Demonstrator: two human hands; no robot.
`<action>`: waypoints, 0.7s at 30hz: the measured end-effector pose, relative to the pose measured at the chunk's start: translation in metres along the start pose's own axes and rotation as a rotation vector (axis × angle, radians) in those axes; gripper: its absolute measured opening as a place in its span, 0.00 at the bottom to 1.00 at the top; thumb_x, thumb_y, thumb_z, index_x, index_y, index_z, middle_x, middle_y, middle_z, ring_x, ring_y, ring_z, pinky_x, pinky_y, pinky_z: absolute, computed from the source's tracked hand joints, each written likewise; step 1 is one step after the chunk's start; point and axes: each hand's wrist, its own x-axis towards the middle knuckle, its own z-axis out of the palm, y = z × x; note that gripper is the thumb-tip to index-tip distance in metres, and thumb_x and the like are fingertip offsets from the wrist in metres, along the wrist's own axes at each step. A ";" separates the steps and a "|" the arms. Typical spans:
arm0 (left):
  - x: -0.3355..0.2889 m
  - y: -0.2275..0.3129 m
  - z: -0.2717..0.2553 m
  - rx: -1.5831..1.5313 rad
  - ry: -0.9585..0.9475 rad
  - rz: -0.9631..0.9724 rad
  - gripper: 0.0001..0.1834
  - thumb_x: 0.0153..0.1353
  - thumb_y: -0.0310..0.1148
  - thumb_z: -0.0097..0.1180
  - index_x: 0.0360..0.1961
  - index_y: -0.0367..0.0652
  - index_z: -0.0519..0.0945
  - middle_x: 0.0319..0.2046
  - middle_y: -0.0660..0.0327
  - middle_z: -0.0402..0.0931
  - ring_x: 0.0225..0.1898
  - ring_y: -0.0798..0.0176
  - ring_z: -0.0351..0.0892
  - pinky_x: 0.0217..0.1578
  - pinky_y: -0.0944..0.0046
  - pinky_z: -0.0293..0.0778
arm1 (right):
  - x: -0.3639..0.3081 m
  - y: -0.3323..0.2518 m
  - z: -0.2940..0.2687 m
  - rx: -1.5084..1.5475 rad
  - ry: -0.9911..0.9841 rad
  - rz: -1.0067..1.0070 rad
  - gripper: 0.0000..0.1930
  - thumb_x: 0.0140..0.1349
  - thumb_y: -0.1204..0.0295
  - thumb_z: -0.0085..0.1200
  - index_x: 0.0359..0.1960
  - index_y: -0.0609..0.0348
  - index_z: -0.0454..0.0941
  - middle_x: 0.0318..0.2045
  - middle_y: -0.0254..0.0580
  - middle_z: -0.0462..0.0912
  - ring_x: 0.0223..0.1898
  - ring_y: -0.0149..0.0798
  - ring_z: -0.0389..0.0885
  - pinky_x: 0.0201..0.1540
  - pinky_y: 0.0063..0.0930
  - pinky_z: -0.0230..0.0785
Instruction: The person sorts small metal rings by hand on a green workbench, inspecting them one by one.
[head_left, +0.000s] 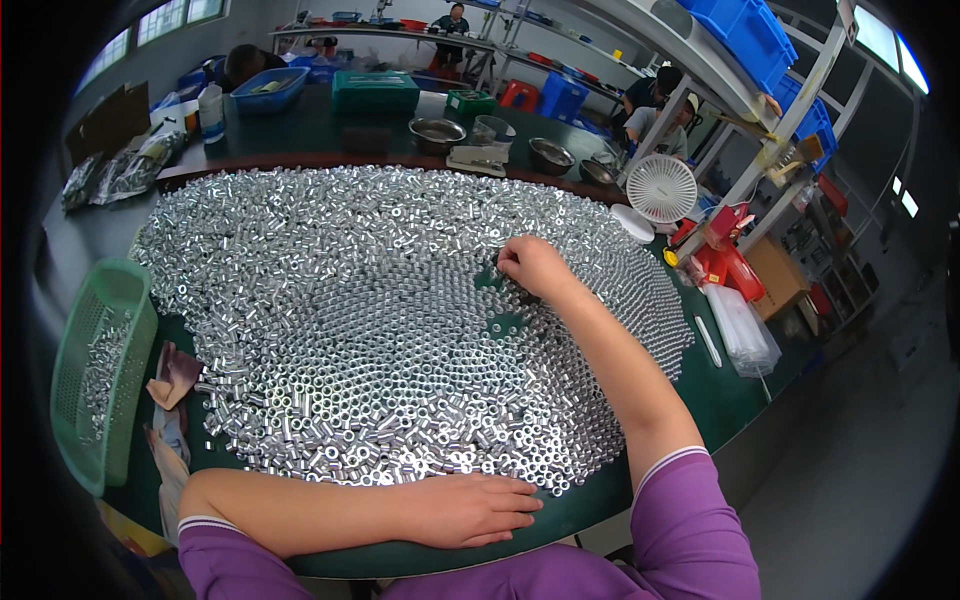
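Note:
A wide heap of small silver metal sleeves (370, 300) covers the dark green table (730, 400); many stand upright in packed rows. My right hand (532, 266) reaches into the right middle of the heap with its fingers curled together on the sleeves beside a small bare patch; whether it holds any is hidden. My left hand (470, 508) lies flat, palm down, on the table's near edge, fingers apart, just touching the heap's front rim. Both arms wear purple short sleeves.
A green plastic basket (100, 370) with several sleeves stands at the left edge. Cloth scraps (172, 380) lie beside it. Metal bowls (437, 132), a green box (375, 90) and a blue tray (268, 90) sit at the back. A small white fan (660, 190), red items and plastic bags are at right. Other people work farther back.

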 end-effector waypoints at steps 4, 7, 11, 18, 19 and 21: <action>0.000 0.002 -0.002 -0.010 -0.010 -0.007 0.19 0.67 0.37 0.45 0.54 0.37 0.71 0.59 0.53 0.65 0.64 0.53 0.59 0.55 0.56 0.68 | -0.004 0.000 -0.001 0.048 0.045 0.030 0.05 0.50 0.71 0.59 0.28 0.58 0.80 0.29 0.46 0.81 0.36 0.48 0.79 0.42 0.39 0.71; 0.000 0.000 -0.001 -0.003 -0.007 -0.001 0.19 0.67 0.37 0.45 0.53 0.38 0.72 0.59 0.53 0.65 0.64 0.53 0.59 0.55 0.56 0.68 | -0.006 -0.002 -0.005 0.120 -0.015 0.062 0.06 0.50 0.71 0.60 0.28 0.58 0.80 0.29 0.46 0.81 0.35 0.48 0.79 0.41 0.38 0.71; 0.000 0.001 -0.002 -0.015 -0.002 0.001 0.19 0.67 0.37 0.45 0.53 0.38 0.72 0.59 0.53 0.65 0.64 0.53 0.59 0.56 0.56 0.68 | -0.011 0.002 -0.013 0.144 -0.027 0.095 0.06 0.49 0.71 0.60 0.28 0.58 0.80 0.29 0.46 0.81 0.34 0.48 0.79 0.40 0.38 0.72; 0.000 0.000 -0.001 -0.006 -0.001 0.000 0.19 0.66 0.37 0.45 0.54 0.38 0.71 0.60 0.53 0.65 0.65 0.53 0.59 0.55 0.56 0.68 | -0.010 0.002 -0.009 0.157 0.018 0.054 0.07 0.50 0.70 0.60 0.31 0.55 0.82 0.29 0.45 0.82 0.34 0.45 0.81 0.40 0.35 0.72; 0.000 -0.001 -0.001 -0.009 -0.001 -0.005 0.19 0.66 0.37 0.46 0.54 0.39 0.71 0.60 0.54 0.65 0.65 0.53 0.58 0.55 0.56 0.69 | -0.010 0.000 -0.010 0.200 -0.039 0.102 0.07 0.51 0.70 0.60 0.32 0.55 0.82 0.30 0.44 0.83 0.34 0.44 0.81 0.40 0.35 0.73; 0.000 0.002 -0.004 -0.009 -0.023 -0.022 0.19 0.66 0.37 0.46 0.54 0.39 0.71 0.60 0.54 0.64 0.65 0.54 0.58 0.55 0.56 0.69 | -0.007 -0.001 -0.019 0.269 -0.005 0.182 0.07 0.51 0.70 0.60 0.32 0.55 0.82 0.31 0.44 0.83 0.35 0.43 0.81 0.40 0.34 0.73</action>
